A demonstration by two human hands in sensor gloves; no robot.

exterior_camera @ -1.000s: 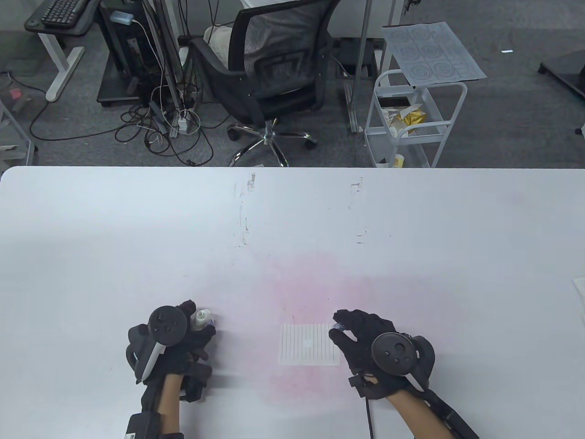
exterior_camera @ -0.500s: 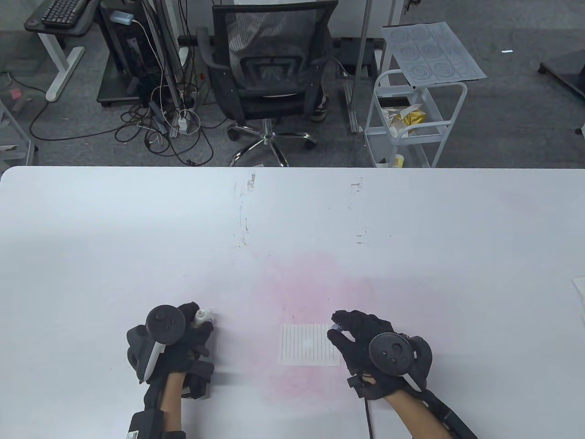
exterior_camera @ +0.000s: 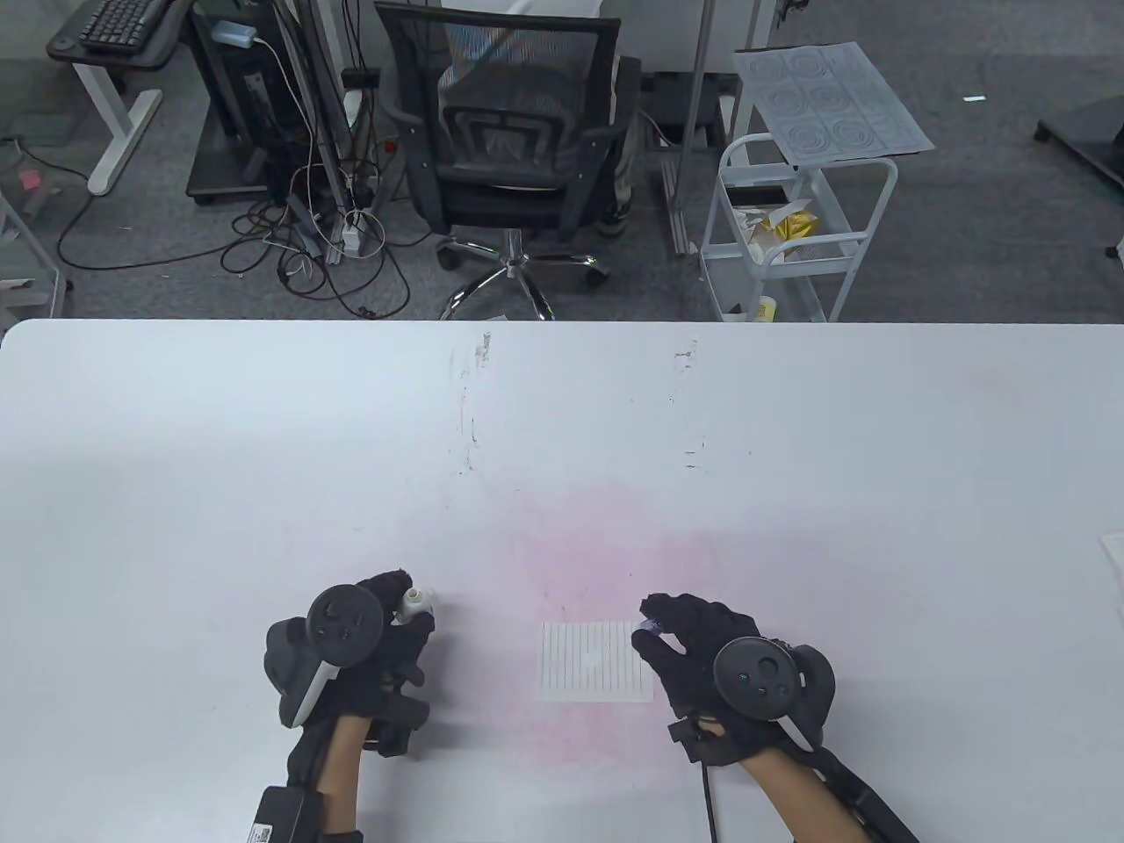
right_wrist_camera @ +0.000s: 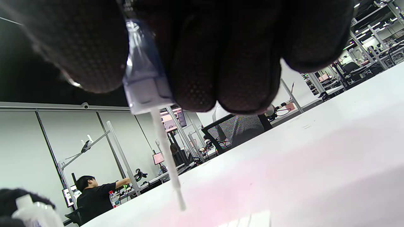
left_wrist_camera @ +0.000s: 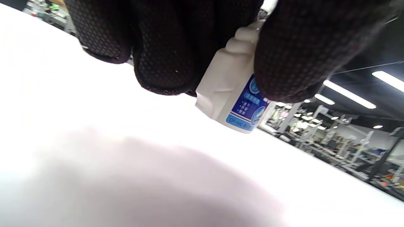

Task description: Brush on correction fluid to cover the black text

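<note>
A small lined paper (exterior_camera: 597,663) lies on the white table (exterior_camera: 562,421), with a pale spot at its middle; I see no black text on it. My left hand (exterior_camera: 399,628) grips the white correction fluid bottle (exterior_camera: 414,603), uncapped and off the table; its blue label shows in the left wrist view (left_wrist_camera: 235,97). My right hand (exterior_camera: 654,628) pinches the clear blue cap (right_wrist_camera: 143,75) over the paper's right edge. The cap's white brush stem (right_wrist_camera: 167,157) hangs down above the paper.
A pink stain (exterior_camera: 606,544) spreads on the table around the paper. A white sheet edge (exterior_camera: 1113,555) shows at the table's right edge. Beyond the far edge stand an office chair (exterior_camera: 505,149) and a white cart (exterior_camera: 795,237).
My left hand has moved right and slightly up-table with the bottle, toward the paper. My right hand has stayed in place. The chair behind the table has turned.
</note>
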